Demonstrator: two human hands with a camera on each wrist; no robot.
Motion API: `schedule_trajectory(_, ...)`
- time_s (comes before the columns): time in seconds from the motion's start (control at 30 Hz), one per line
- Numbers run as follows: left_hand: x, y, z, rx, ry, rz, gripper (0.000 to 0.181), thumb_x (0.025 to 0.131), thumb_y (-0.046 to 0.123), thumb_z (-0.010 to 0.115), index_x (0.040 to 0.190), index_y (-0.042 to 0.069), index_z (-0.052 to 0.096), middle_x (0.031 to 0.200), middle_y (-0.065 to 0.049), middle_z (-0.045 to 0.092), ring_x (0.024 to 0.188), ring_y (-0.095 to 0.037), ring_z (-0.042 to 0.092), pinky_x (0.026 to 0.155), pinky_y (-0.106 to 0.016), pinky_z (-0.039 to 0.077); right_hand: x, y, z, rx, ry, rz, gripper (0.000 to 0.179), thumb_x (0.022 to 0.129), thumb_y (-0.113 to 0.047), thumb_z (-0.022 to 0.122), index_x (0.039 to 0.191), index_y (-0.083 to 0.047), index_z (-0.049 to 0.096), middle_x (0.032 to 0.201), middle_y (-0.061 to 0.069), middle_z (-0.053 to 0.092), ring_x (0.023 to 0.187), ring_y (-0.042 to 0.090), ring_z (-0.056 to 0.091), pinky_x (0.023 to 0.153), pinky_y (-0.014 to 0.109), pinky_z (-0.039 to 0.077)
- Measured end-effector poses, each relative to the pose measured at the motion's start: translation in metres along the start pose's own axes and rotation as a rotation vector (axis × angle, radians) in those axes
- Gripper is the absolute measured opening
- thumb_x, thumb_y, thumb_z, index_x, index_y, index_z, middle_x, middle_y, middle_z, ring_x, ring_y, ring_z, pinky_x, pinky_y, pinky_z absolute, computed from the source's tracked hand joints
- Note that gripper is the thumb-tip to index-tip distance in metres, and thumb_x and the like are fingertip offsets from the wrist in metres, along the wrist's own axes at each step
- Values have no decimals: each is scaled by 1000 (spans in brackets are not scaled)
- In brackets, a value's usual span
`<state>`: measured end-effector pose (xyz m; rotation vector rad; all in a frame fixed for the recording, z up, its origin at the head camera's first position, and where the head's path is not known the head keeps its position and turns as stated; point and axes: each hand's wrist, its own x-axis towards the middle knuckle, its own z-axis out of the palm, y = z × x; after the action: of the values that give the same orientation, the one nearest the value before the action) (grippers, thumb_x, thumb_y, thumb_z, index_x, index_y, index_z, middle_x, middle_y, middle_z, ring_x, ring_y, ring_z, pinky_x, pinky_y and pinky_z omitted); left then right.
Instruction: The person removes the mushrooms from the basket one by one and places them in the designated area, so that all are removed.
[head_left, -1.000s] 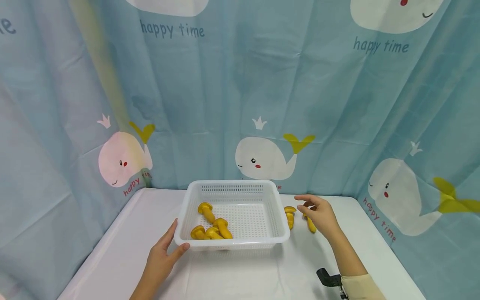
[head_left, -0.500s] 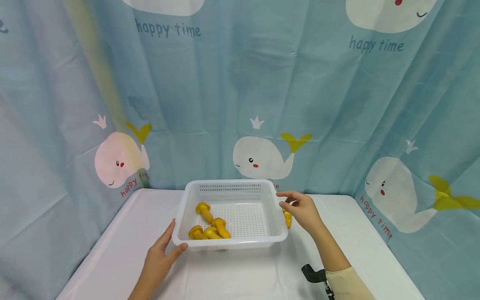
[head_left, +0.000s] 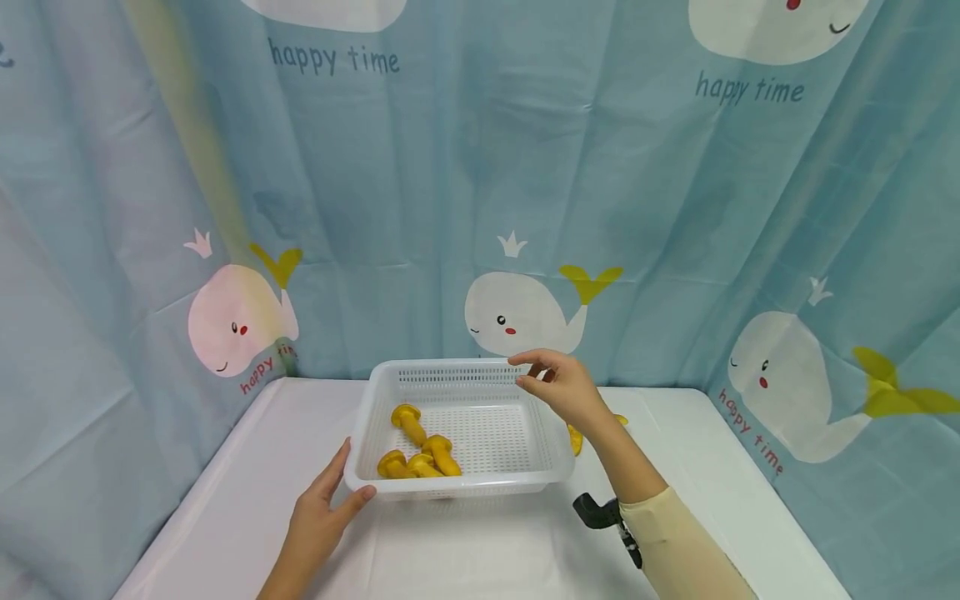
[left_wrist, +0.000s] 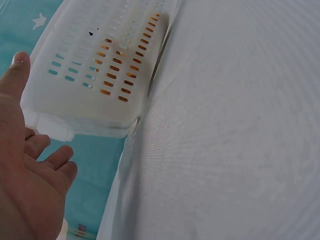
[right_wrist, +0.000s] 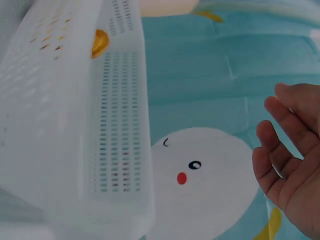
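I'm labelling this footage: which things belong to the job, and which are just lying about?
Likely the job's:
white basket
four yellow mushrooms in it
yellow pieces beside it, partly hidden
left hand at its rim
right hand

Apparently just there:
whale-print curtain
white table
black wrist device

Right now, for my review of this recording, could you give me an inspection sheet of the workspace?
Surface: white tabletop, faintly creased.
Job's things: white perforated plastic basket holding four yellow mushroom-shaped pieces; two loose yellow mushroom-shaped pieces, partly hidden, lie to its right.
Clutter: nothing seen.
Grips: left grip, a bare hand, sits at the basket's near left corner, apparently touching; right grip, also bare, is raised near its far right corner, holding nothing.
Cables: nothing seen.
Surroundings: light-blue curtain printed with white whales and "happy time".
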<state>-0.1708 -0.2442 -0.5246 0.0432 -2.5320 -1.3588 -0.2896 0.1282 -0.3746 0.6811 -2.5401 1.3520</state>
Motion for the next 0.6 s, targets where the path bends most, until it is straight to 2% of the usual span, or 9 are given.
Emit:
schedule_trajectory(0.17,1,-2,0,21,15,30,89,89,43,78,163,28,29,165,-8,33,149,-37,38,114,-51,36,19,-11,6,-44,-32,-44,24,94,-23,77,116,-33,76,97,-7,69,80,21,62,65,32,57)
schedule_trajectory(0.4,0,-1,-1,0,7,24,90,89,45,78,163,28,29,165,-8,33,150,-37,36,115,-54,36,46,-20,19,-32,-114,-89,25,96,-20,75,121,-25,75,109,-8,72,86,21,64,69,32,56)
schedule_trajectory(0.6,1,0,0,-7,1,7,90,88,47,78,163,28,29,165,-8,32,151,-38,34,115,-58,36,68,-20,31,-27,-149,-81,26,97,-21,73,123,-20,74,116,-7,71,92,23,63,66,32,55)
